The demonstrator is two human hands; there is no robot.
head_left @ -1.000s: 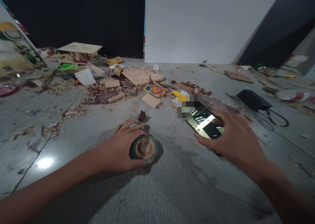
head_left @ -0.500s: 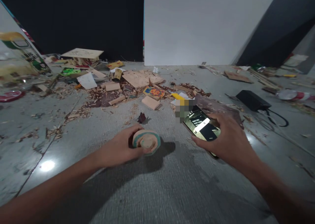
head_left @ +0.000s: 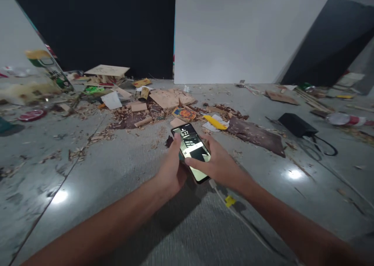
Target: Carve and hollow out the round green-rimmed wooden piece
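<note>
A smartphone (head_left: 194,151) with a lit screen showing 6:27 is held at the middle, tilted to the left. My left hand (head_left: 171,168) grips its left side, thumb along the edge of the screen. On the opposite side, my right hand (head_left: 219,161) is closed around the phone, its thumb lying across the lower screen. A pale cable (head_left: 242,221) runs from the phone's lower end toward the bottom right, with a yellow tab (head_left: 230,201) beside it. A bit of teal shows beneath the phone near my left hand; what it belongs to is hidden.
Wood shavings and scraps lie across the floor ahead, with a flat wooden board (head_left: 172,97) and a brown sheet (head_left: 257,135). At right are a black box with a cord (head_left: 298,125) and a plastic bottle (head_left: 341,119). A white panel (head_left: 228,36) stands behind.
My right hand has brought the phone left to the middle, and my left hand now grips it too. The round wooden piece with a teal ring, earlier in my left hand, no longer shows clearly.
</note>
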